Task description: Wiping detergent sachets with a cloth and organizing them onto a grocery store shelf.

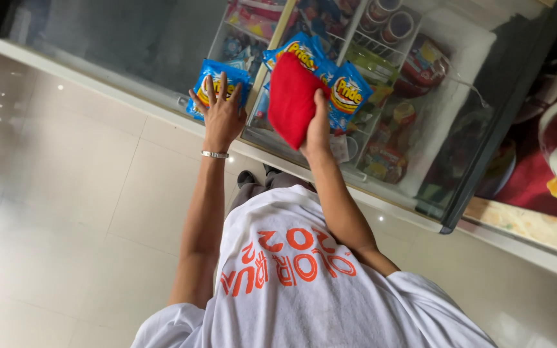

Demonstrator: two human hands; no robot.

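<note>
Both arms reach out straight: my left hand (pixel 222 113) lies flat, fingers spread, on a blue packet (pixel 209 82) at the freezer's (pixel 130 45) near edge, while my right hand (pixel 318 129) grips a red cloth (pixel 291 96) against its glass lid.

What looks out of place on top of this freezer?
Blue snack packets lie on the chest freezer's glass lid, not inside it. The left hand presses one packet; the right hand holds a red cloth against the glass.

Glossy pale tiled floor (pixel 66 212) with light glints, glass-topped chest freezer (pixel 130 38), patterned mat (pixel 523 219)
</note>
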